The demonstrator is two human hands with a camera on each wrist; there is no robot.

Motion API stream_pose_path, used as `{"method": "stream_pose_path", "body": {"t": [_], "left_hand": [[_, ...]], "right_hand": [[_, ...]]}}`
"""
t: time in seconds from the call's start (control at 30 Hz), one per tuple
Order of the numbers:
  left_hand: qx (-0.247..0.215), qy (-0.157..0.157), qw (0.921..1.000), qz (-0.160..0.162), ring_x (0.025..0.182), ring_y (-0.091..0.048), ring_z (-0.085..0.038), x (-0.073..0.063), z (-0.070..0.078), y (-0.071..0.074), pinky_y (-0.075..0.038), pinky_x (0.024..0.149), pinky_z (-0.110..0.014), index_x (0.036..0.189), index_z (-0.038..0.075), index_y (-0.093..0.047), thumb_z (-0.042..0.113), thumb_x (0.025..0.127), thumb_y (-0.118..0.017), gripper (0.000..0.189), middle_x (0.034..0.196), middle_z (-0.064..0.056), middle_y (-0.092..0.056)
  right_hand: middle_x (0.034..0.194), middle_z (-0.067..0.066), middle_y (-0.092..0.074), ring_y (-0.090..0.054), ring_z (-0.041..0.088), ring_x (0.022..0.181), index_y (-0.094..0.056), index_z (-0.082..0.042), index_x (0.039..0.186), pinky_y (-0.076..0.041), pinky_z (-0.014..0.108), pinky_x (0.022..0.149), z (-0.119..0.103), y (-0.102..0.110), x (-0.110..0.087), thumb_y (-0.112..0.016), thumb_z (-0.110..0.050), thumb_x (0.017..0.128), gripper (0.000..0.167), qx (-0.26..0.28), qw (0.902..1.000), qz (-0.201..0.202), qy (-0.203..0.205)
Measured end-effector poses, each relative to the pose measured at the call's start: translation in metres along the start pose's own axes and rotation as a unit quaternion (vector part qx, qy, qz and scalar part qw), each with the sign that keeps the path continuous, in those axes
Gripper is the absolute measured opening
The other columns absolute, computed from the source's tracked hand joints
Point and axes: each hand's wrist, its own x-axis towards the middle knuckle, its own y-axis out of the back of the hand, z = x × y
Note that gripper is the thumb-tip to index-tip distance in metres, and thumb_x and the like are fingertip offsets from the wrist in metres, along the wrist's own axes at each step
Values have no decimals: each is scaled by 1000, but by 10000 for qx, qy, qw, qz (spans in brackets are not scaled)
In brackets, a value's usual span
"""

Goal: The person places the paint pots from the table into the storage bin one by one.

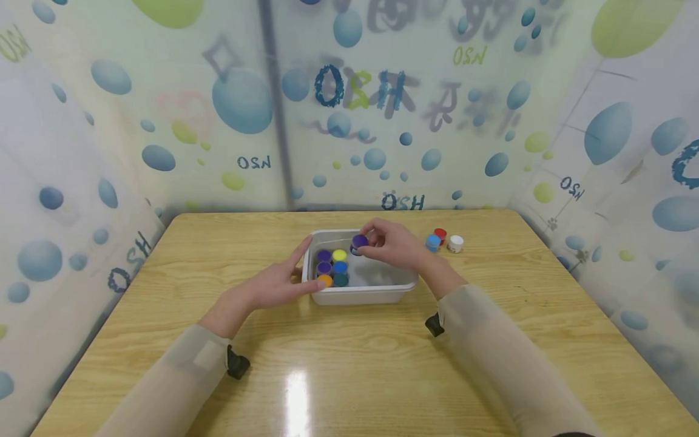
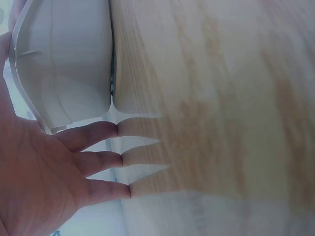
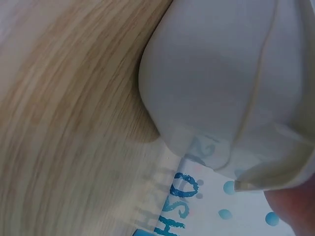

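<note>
My right hand [image 1: 395, 243] pinches a small paint jar with a purple lid [image 1: 358, 244] over the white plastic bin [image 1: 371, 296]. Inside the bin's left part stand several jars in two columns: purple lids [image 1: 324, 255], a yellow lid [image 1: 340, 255], a blue lid [image 1: 340, 267], an orange lid [image 1: 325, 280] and a dark green lid [image 1: 341, 280]. Thumb and index finger spread, my left hand [image 1: 273, 284] rests on the bin's left end. The left wrist view shows its other fingers [image 2: 101, 160] straight, reaching down to the table beside the bin. The right wrist view hides the held jar.
To the right of the bin, a light blue jar [image 1: 433, 243], a red jar [image 1: 440, 235] and a white jar [image 1: 455, 244] stand close together on the wooden table [image 1: 349, 352]. Patterned walls [image 1: 338, 152] enclose the table's back and sides.
</note>
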Motion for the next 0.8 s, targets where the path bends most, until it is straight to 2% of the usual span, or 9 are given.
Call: {"method": "stream_pose_path", "body": {"t": [0.23, 0.4, 0.63, 0.8], "left_hand": [[1, -6, 10000, -27, 151, -53, -52, 0, 1, -2, -42, 122, -71, 174, 45, 16, 84, 97, -58, 113, 167, -27, -50], [71, -42, 10000, -26, 149, -55, -52, 1, 3, -1, -45, 120, -70, 174, 43, 16, 84, 97, -57, 114, 166, -29, -51], [69, -18, 10000, -10, 149, -55, -53, 0, 3, 0, -44, 120, -71, 174, 44, 16, 83, 98, -57, 113, 166, -27, -52], [100, 7, 9999, 5, 147, -56, -52, 0, 3, 0, -45, 120, -70, 174, 43, 16, 83, 98, -57, 113, 163, -28, -54]], "right_hand": [[102, 4, -73, -63, 24, 90, -68, -17, 129, -54, 33, 80, 7, -6, 6, -83, -29, 100, 35, 30, 10000, 20, -82], [101, 4, -73, -65, 23, 90, -69, -19, 126, -55, 35, 82, 11, -7, 9, -85, -31, 99, 33, -33, 9995, -85, -291], [101, -1, -75, -68, 22, 92, -70, -24, 129, -57, 39, 87, 8, -9, 14, -84, -37, 99, 35, -685, 9950, -490, -535], [100, -5, -77, -70, 16, 93, -71, -23, 132, -58, 38, 89, 7, -14, 18, -81, -37, 101, 35, -1481, 9848, -739, -535]]}}
